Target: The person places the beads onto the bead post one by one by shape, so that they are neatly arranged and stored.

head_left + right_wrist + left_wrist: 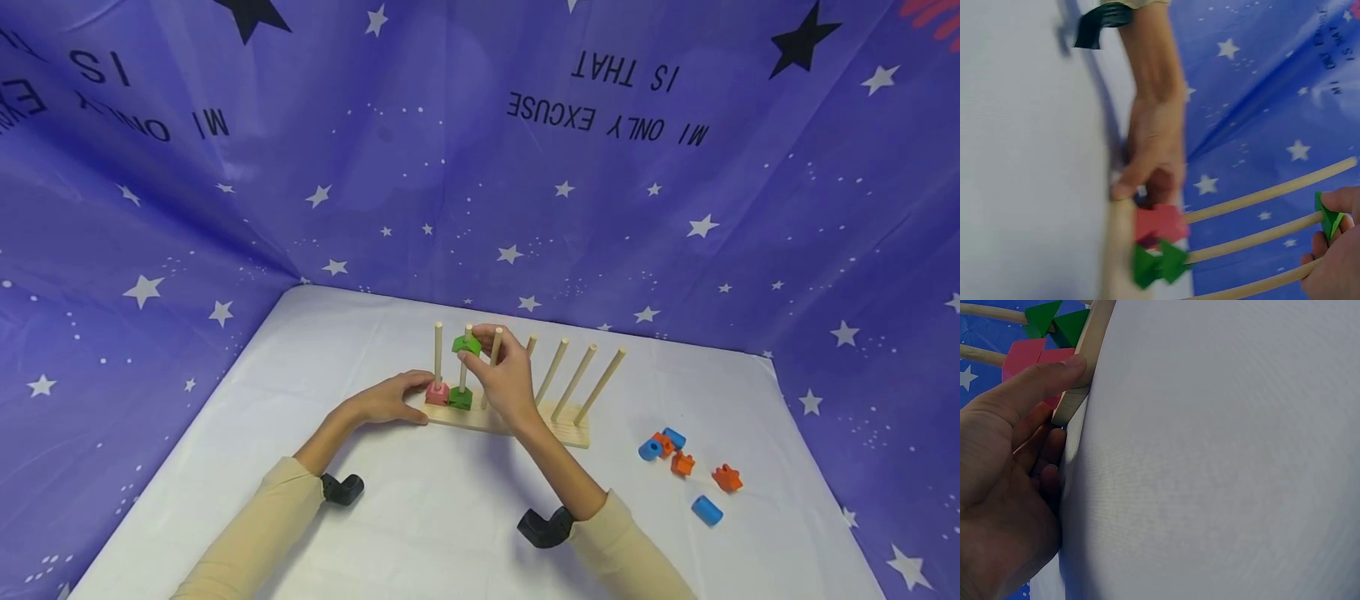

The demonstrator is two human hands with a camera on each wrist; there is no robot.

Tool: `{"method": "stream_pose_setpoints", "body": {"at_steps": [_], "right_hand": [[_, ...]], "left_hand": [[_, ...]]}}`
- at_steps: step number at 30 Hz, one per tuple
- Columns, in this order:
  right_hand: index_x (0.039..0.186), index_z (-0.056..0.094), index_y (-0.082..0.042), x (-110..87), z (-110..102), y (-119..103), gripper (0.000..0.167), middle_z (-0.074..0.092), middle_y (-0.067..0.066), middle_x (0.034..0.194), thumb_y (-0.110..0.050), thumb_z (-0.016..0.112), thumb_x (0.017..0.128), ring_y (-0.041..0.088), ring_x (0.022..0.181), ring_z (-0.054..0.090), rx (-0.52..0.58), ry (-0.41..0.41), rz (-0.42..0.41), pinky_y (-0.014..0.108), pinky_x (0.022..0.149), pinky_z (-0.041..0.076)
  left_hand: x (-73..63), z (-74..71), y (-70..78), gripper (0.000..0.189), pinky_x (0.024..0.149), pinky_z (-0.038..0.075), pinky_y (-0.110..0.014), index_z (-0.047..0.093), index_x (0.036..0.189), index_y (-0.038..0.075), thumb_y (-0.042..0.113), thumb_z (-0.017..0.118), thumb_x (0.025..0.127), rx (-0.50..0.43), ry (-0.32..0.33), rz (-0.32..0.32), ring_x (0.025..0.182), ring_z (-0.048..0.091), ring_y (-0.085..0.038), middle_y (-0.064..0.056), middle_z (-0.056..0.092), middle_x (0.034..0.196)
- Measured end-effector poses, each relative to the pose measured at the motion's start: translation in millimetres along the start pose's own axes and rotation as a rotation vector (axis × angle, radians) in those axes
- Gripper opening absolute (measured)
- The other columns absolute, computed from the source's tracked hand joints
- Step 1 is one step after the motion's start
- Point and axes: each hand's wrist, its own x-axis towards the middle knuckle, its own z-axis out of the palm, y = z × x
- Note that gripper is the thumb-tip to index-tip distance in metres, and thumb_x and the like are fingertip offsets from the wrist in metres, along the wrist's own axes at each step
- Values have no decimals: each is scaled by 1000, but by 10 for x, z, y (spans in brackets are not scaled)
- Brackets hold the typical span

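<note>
Green triangle block (467, 344): sits up near the top of the second peg (462, 372) from the left, threaded on and pinched in the right hand (507, 379). Wooden base (572, 432): gripped at its left end by the left hand (390, 398). Down low on that peg, two more green triangles (461, 399), right beside a pair of pink blocks (437, 395). Off right, loose on the white tablecloth (420, 533), three blue cylinders (707, 510) plus three orange stars (727, 477).
</note>
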Motion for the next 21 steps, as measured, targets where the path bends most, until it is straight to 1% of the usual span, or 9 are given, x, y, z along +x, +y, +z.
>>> {"method": "stream_pose_setpoints", "body": {"at_steps": [4, 10, 13, 16, 21], "right_hand": [[112, 66, 2, -73, 55, 214, 29, 69, 14, 110, -3, 77, 86, 33, 117, 61, 4, 14, 92, 46, 106, 44], [108, 67, -1, -188, 122, 527, 25, 70, 10, 109, -1, 77, 84, 31, 120, 60, -28, 24, 187, 44, 107, 43], [107, 67, -2, -229, 141, 641, 25, 70, 9, 107, -2, 78, 84, 32, 120, 59, -38, 24, 207, 46, 107, 43], [108, 66, -1, -259, 151, 720, 26, 69, 11, 107, -2, 78, 84, 34, 122, 58, -20, 15, 215, 49, 107, 42], [110, 65, 2, -291, 158, 777, 27, 68, 15, 109, 1, 75, 85, 37, 122, 56, 19, 4, 218, 51, 104, 45]], "left_hand": [[11, 3, -11, 78, 119, 20, -52, 44, 148, 1, 18, 82, 82, 6, -1, 8, 142, 34, -38, -20, 39, 153], [3, 7, -27, 79, 119, 19, -52, 44, 148, 2, 19, 83, 81, -2, -2, 1, 142, 33, -37, -19, 38, 154], [-5, 6, -26, 80, 118, 20, -53, 43, 149, 1, 20, 82, 82, -4, -1, 0, 142, 33, -38, -21, 37, 154], [-7, 4, -22, 81, 118, 20, -54, 42, 149, 0, 20, 83, 82, -8, 1, -1, 142, 33, -39, -22, 37, 154], [-5, 6, -10, 81, 118, 19, -54, 41, 149, -1, 19, 83, 82, -11, 6, -10, 143, 31, -39, -22, 36, 154]]}}
